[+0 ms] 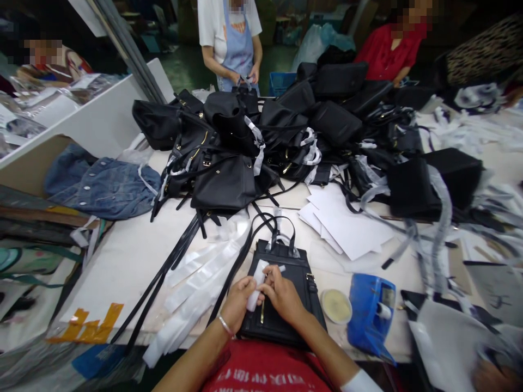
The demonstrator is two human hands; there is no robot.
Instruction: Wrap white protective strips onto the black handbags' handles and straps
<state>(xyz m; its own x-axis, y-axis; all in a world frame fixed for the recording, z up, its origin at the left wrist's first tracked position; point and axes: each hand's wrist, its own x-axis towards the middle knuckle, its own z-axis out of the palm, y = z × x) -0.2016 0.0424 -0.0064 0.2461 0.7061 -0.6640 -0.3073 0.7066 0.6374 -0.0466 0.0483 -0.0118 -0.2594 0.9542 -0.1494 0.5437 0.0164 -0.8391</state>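
Observation:
A black backpack (pixel 292 318) lies flat on the table before me, its top handle pointing away and partly covered in clear wrapping. Over its front, my left hand (pixel 240 299) grips a white strip of wrapping material (pixel 257 283), thumb and fingers closed round it. My right hand (pixel 284 294) pinches at the same strip from the other side. A gold zipper pull (pixel 262 313) shows just below the hands. Long black straps (pixel 232 272) run off the bag's left side. The fingertips partly hide where the strip meets the bag.
Several white strips (pixel 200 272) lie left of the bag. A round tub (pixel 336 306) and a blue tape dispenser (pixel 371 313) stand to its right. Black bags (pixel 229 182) are heaped behind, beside white sheets (pixel 347 218). A co-worker in an apron (pixel 237 46) stands across the table.

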